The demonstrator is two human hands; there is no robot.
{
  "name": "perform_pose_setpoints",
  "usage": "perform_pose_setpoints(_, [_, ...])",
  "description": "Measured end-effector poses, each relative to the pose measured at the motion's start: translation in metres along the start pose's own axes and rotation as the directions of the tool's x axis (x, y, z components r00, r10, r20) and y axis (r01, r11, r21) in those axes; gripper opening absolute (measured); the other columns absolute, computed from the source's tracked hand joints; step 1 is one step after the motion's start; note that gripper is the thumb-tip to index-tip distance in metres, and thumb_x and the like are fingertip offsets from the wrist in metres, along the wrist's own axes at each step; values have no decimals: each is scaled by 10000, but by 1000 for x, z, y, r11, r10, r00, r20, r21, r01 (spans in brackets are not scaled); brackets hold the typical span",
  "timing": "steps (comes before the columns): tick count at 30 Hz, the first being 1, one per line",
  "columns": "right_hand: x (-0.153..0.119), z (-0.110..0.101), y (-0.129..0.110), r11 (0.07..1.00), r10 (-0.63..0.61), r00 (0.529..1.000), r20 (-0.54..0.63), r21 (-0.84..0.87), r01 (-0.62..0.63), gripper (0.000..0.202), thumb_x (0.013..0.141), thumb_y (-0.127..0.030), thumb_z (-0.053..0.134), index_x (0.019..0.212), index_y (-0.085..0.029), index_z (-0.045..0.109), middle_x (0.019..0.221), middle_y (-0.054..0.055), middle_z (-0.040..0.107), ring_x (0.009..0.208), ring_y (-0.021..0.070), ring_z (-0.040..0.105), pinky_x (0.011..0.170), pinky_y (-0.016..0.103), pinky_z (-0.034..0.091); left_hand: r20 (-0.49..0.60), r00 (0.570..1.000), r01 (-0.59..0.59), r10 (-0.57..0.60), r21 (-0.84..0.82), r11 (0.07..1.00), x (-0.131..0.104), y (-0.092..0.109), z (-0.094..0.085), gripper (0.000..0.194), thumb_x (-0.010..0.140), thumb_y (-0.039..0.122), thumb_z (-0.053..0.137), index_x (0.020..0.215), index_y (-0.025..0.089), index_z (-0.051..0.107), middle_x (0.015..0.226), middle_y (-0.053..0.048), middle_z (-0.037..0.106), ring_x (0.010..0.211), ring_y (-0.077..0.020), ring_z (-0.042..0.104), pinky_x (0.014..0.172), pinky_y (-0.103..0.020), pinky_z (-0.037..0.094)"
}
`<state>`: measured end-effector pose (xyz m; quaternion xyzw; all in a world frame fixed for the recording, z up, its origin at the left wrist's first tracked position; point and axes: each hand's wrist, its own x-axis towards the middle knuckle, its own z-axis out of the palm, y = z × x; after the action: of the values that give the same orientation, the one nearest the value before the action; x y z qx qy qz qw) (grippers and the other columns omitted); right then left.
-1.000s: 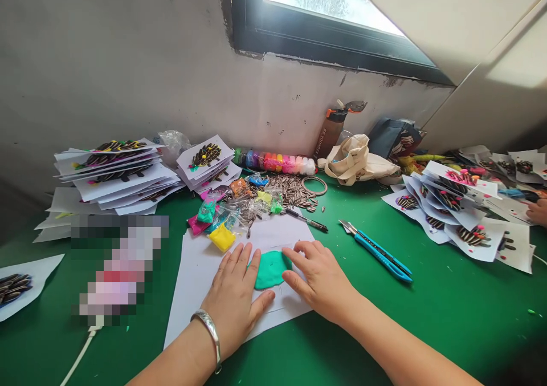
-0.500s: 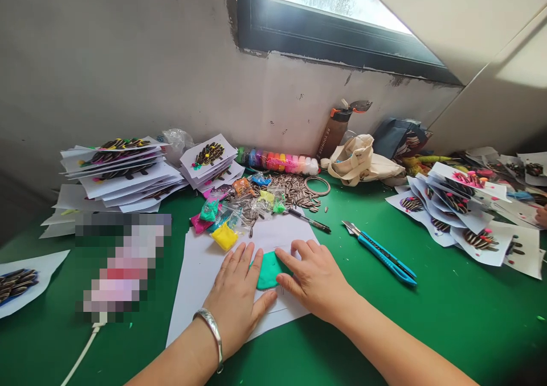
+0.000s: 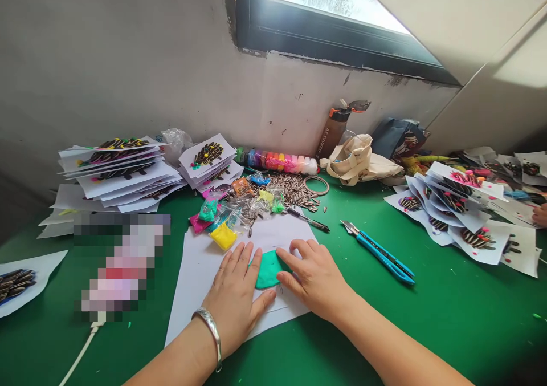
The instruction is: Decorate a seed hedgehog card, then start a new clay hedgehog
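A flattened patch of teal clay [image 3: 268,271] lies on white paper [image 3: 188,295] in front of me. My left hand [image 3: 239,289], with a silver bangle on its wrist, rests flat on the paper, its fingers stretched out along the clay's left edge. At the clay's right edge, the index finger and thumb of my right hand [image 3: 310,275] touch it, spread apart, while the other fingers are bent. Just beyond the hands are a yellow clay packet [image 3: 223,236], other small bags of coloured clay and a black pen [image 3: 308,220].
Sunflower seeds [image 3: 299,191] lie behind the bags, near a tape ring [image 3: 317,186]. A blue cutter [image 3: 380,255] is to the right. Stacks of seed pictures [image 3: 123,175] stand left and right. A bottle [image 3: 332,132] and cloth bag [image 3: 352,161] are by the wall. Another person's hand shows far right.
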<state>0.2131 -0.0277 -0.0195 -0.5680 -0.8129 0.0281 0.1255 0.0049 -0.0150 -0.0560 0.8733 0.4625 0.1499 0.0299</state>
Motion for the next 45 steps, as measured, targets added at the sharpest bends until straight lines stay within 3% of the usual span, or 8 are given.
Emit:
perform_pose_setpoints(8, [-1, 1, 4, 997, 18, 1000, -16, 71, -17, 370, 924, -441, 463, 1253, -296, 549, 1087, 70, 583, 897, 216, 489, 783, 348, 363, 21, 1000, -4, 4, 3, 1000, 1, 1, -2, 679, 878, 577, 433, 1388, 128, 443, 1453, -163, 417, 1357, -355, 320, 1079, -526, 314])
perform_pose_setpoints(13, [-1, 0, 2, 999, 9, 1000, -9, 44, -8, 303, 923, -428, 471, 1150, -288, 615, 1052, 69, 589, 879, 212, 488, 762, 340, 360, 15, 1000, -12, 12, 9, 1000, 0, 1, -2, 674, 880, 577, 431, 1385, 130, 445, 1445, -158, 430, 1350, -350, 334, 1077, -519, 319])
perform_pose_setpoints(19, [-2, -1, 3, 999, -5, 1000, -27, 35, 6, 363, 915, -432, 483, 1232, -277, 567, 1063, 72, 591, 873, 208, 486, 763, 333, 368, -8, 1000, -14, 14, 5, 1000, 0, 0, 0, 666, 877, 573, 441, 1389, 146, 441, 1451, -146, 424, 1354, -344, 327, 1084, -510, 312])
perform_pose_setpoints(26, [0, -1, 2, 999, 16, 1000, -6, 42, -15, 303, 922, -428, 475, 1156, -296, 614, 1044, 62, 593, 874, 206, 489, 765, 337, 367, 12, 1000, -14, 14, 12, 1000, 1, 1, -3, 672, 880, 575, 430, 1379, 126, 454, 1445, -159, 430, 1350, -348, 337, 1077, -519, 322])
perform_pose_setpoints(32, [1, 2, 4, 996, 39, 999, -16, 83, -37, 412, 923, -454, 465, 1305, -309, 517, 1099, 72, 586, 929, 224, 497, 794, 354, 382, 15, 1000, -6, 6, -2, 1000, 1, 1, -3, 673, 880, 580, 428, 1387, 138, 443, 1453, -155, 420, 1357, -346, 326, 1078, -522, 320])
perform_pose_setpoints(38, [1, 0, 1, 999, 30, 1000, 0, 34, -30, 325, 911, -446, 492, 1190, -321, 603, 1048, 68, 589, 903, 219, 499, 772, 345, 372, 30, 999, -12, 11, 15, 1000, 1, 1, -4, 677, 883, 570, 432, 1387, 118, 440, 1452, -165, 417, 1354, -353, 331, 1077, -525, 325])
perform_pose_setpoints(45, [3, 1, -4, 1000, 2, 1000, 20, 23, -3, 415, 913, -490, 464, 1283, -316, 530, 1094, 78, 568, 915, 232, 474, 816, 373, 356, 34, 999, -14, 13, 30, 999, 1, 0, -2, 684, 878, 566, 446, 1390, 112, 437, 1456, -176, 407, 1352, -366, 330, 1068, -542, 339])
